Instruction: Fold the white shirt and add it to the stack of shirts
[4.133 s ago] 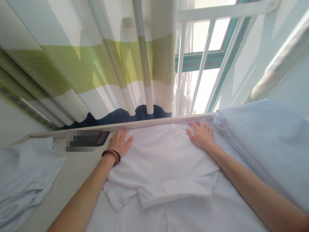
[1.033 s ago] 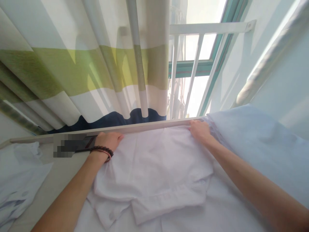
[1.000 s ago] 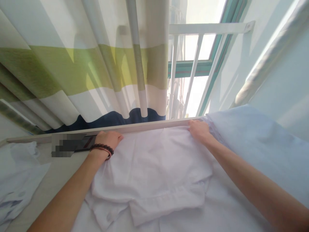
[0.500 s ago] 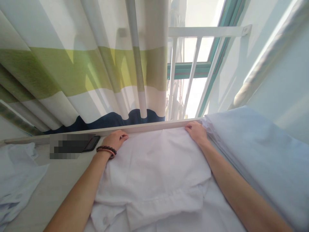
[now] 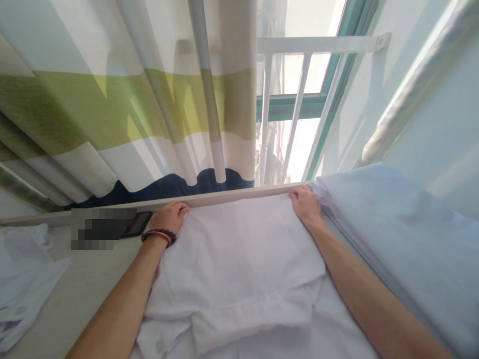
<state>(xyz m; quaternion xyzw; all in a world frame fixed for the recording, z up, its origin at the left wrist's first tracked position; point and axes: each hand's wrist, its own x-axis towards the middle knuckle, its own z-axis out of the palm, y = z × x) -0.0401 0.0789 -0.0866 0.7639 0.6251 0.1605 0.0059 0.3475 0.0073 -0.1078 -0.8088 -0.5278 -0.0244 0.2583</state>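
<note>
A white shirt (image 5: pixel 239 264) lies partly folded on a pale table (image 5: pixel 75 294), its far edge against the table's raised back rim (image 5: pixel 224 196). My left hand (image 5: pixel 170 217), with a bead bracelet on the wrist, has its fingers curled on the shirt's far left corner. At the far right corner my right hand (image 5: pixel 305 205) pinches the cloth with closed fingers. Both forearms run along the shirt's two sides.
A stack of pale blue folded cloth (image 5: pixel 404 239) rises on the right, touching the shirt. A dark phone (image 5: pixel 136 224) lies left of my left hand by the rim. A crumpled white garment (image 5: pixel 22 279) sits far left. Striped curtain (image 5: pixel 130 109) and window bars (image 5: pixel 292 114) stand behind.
Earlier both hands lay flat and open on the shirt's far edge. Now they are closed on its far corners, and the folded part looks smoother and pulled taut.
</note>
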